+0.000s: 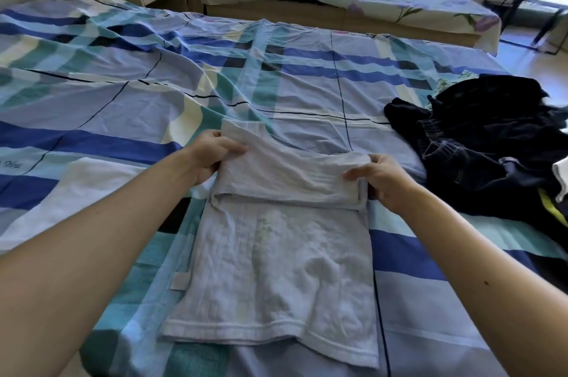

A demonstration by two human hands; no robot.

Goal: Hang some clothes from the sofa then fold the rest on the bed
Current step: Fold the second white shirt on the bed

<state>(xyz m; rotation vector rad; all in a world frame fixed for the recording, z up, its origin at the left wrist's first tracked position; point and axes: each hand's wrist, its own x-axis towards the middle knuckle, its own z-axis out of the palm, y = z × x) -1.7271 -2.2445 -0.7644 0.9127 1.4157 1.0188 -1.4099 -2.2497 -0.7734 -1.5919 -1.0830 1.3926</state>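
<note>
One shirt (276, 269), pale grey-white, ribbed and creased, lay flat on the bed (123, 84) with its hem nearest the viewer and its top part doubled back over the body, the fold pinched at either end by the left hand (212, 158) and right hand (384, 180). One dark pile (491, 136) of unfolded black and navy clothes with pale stitching sat heaped at the bed's right edge, apart from the shirt. The bed wore a rumpled cover checked in blue, teal and white.

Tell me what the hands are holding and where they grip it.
Both hands hold the white top on the bed. The left hand and right hand pinch the two ends of its folded-over upper part.
</note>
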